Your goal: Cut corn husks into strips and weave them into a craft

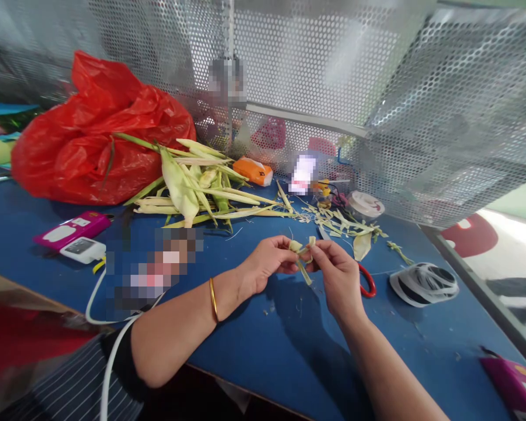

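My left hand (274, 260) pinches one side of a small folded piece of pale green corn husk (304, 272) just above the table. From the other side, my right hand (336, 269) grips the same piece between thumb and fingers. One short end of husk hangs down between the hands. Scissors with a red handle (367, 280) lie partly hidden behind my right hand. A pile of corn husks (182, 190) spreads on the table beyond my left hand. Cut husk bits (342, 222) are scattered beyond both hands.
A red plastic bag (100, 140) stands at back left by a perforated metal panel (298, 70). An orange packet (253, 171), a white spool (366, 203) and a wound coil of thread (423, 283) lie about. Purple power banks (72, 229) and a white cable (109, 365) are near the edges.
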Demonstrator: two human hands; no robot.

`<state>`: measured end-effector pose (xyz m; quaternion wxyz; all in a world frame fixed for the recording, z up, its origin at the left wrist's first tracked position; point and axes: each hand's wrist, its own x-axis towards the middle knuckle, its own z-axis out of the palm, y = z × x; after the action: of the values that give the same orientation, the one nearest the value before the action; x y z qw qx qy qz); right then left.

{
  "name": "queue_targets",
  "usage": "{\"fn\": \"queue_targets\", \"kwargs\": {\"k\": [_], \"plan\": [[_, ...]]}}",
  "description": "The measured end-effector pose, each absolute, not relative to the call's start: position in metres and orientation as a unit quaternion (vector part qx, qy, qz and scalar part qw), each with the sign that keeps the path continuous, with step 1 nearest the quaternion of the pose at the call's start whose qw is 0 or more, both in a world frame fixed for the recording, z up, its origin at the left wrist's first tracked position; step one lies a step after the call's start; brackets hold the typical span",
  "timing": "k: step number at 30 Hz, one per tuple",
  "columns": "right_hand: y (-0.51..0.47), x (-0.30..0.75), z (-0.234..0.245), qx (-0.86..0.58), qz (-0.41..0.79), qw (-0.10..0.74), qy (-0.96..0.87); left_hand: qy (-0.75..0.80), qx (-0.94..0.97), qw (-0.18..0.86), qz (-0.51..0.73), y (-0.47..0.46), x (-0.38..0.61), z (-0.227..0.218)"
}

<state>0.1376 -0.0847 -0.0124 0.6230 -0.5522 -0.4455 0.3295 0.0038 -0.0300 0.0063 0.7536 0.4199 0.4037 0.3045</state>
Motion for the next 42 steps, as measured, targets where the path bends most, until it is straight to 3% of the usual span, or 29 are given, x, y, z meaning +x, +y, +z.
{"fn": "queue_targets", "kwargs": {"k": [13,21,29,33,38,42], "plan": [[-0.085,0.141,-0.011,-0.591,0.344,0.557,-0.471,0.4,0.427,0.746,0.319,-0.028,0.004,0.003],[-0.088,0.141,-0.01,-0.63,0.308,0.517,-0.491,0.399,0.501,0.688,0.342,-0.03,0.006,0.007],[-0.086,0.14,-0.012,-0.6,0.3,0.54,-0.508,0.408,0.552,0.651,0.324,-0.03,0.006,0.003],[-0.088,0.141,-0.011,-0.596,0.275,0.497,-0.567,0.402,0.599,0.61,0.327,-0.027,0.005,-0.005],[-0.09,0.141,-0.008,-0.621,0.218,0.449,-0.604,0.392,0.699,0.525,0.287,-0.024,0.002,-0.019],[-0.089,0.145,-0.007,-0.634,0.204,0.463,-0.584,0.354,0.744,0.53,0.201,-0.024,0.001,-0.022]]}}
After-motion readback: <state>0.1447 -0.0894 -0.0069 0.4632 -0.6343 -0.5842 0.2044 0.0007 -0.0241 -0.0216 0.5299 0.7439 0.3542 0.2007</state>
